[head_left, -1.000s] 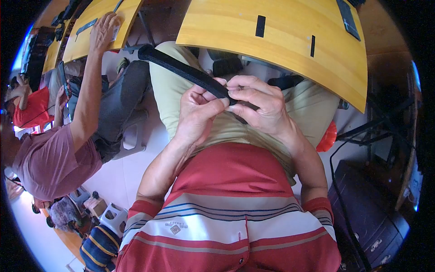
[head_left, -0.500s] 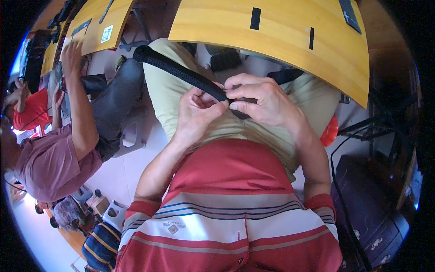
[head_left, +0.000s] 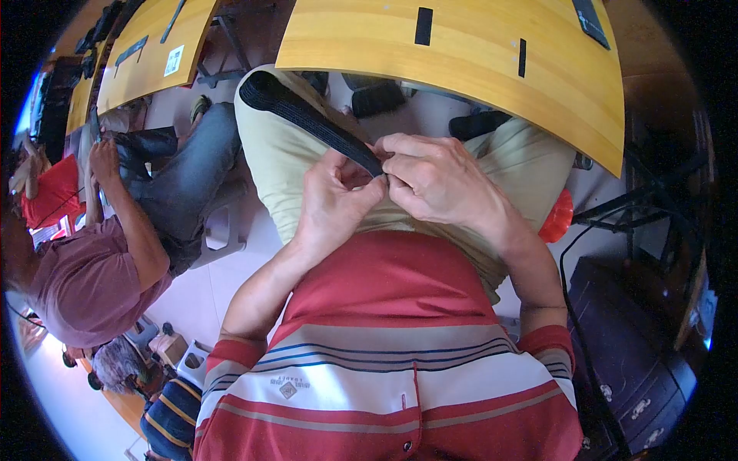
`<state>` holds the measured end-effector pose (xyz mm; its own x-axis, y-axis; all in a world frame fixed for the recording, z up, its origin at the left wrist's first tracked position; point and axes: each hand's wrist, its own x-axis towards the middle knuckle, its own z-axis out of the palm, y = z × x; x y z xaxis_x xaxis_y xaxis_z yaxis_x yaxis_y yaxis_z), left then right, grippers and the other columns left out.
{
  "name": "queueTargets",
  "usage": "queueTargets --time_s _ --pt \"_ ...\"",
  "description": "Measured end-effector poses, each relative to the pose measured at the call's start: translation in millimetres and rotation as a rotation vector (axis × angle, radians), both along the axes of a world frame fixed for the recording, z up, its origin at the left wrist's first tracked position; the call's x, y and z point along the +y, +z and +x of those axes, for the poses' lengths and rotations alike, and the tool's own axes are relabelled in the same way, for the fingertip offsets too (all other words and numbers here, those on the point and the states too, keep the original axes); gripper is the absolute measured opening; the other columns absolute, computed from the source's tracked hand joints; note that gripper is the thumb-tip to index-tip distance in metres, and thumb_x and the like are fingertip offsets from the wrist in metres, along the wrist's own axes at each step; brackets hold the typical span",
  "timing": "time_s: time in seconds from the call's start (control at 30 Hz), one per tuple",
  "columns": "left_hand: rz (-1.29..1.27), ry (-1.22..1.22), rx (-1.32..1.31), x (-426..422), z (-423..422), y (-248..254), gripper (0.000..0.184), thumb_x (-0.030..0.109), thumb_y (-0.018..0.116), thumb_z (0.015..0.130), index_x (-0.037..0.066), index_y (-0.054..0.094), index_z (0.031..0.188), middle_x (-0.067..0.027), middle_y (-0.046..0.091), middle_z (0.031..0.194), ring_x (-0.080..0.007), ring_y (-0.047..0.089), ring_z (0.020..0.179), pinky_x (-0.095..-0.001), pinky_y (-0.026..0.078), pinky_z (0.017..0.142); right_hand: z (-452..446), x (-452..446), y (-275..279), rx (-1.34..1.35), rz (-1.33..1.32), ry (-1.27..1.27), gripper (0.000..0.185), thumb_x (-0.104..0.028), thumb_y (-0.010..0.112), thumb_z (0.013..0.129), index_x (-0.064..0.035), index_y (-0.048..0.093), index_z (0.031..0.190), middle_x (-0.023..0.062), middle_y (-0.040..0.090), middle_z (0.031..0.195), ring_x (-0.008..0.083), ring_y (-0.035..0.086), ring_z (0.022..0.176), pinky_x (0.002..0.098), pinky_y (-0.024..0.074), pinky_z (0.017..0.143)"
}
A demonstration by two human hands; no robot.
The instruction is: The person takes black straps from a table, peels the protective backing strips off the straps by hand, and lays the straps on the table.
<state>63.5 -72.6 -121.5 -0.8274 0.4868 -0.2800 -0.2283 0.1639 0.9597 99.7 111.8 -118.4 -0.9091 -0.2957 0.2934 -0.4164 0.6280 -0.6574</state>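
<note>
A long black ribbed fabric piece (head_left: 311, 124), sock-like with a rounded end, slants across my lap from the upper left. Its lower end is pinched between the thumb and fingers of my left hand (head_left: 336, 196). My right hand (head_left: 434, 173) meets it there, fingertips closed on the same end and nearly touching the left thumb. What exactly the right fingertips grip is covered by the fingers. The rounded end rests over my left thigh or knee.
A yellow wooden table (head_left: 492, 46) stands ahead, with a black strip (head_left: 423, 27), a narrower strip (head_left: 523, 58) and a dark flat object (head_left: 590, 23). A seated co-worker (head_left: 104, 269) is at left. A dark case (head_left: 623, 353) and a red object (head_left: 556, 217) are at right.
The black fabric's dark tail beyond my right fingers no longer shows. My right fingers have curled in closer to the left hand. The co-worker's raised arm has come down.
</note>
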Motion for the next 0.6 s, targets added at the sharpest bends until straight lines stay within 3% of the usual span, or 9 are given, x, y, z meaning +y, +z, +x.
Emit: queueTargets --time_s 0.23,0.33,0.6 --pt "0.098 0.085 0.003 1.2 -3.1 2.3 0.031 -0.005 0.066 0.08 -0.002 0.057 0.11 -0.0051 0.066 0.096 -0.0089 0.062 0.086 -0.0238 0.051 0.076 7.6 -14.4 -10.0 0.206 -0.066 -0.182 0.006 -0.007 0.062 0.076 -0.0023 0.059 0.079 0.0092 0.057 0.087 0.0262 0.063 0.073 0.0376 0.0534 0.057" --pt "0.08 0.045 -0.039 1.8 -5.1 7.1 0.032 -0.006 0.063 0.081 -0.003 0.052 0.111 -0.0065 0.065 0.098 -0.009 0.061 0.09 -0.0246 0.052 0.08 8.5 -12.8 -16.5 0.273 -0.007 -0.17 0.007 -0.005 0.062 0.077 -0.0026 0.056 0.079 0.0088 0.052 0.079 0.0262 0.06 0.068 0.0374 0.0526 0.055" --pt "0.08 -0.083 -0.127 -9.6 -7.1 5.6 0.027 -0.008 0.058 0.082 -0.002 0.053 0.108 -0.0028 0.063 0.092 -0.0066 0.058 0.085 -0.0222 0.048 0.074 3.4 -2.5 -14.6 0.394 0.222 0.026 0.012 -0.006 0.064 0.074 -0.0049 0.052 0.077 0.0085 0.048 0.079 0.0259 0.057 0.065 0.0378 0.0527 0.056"
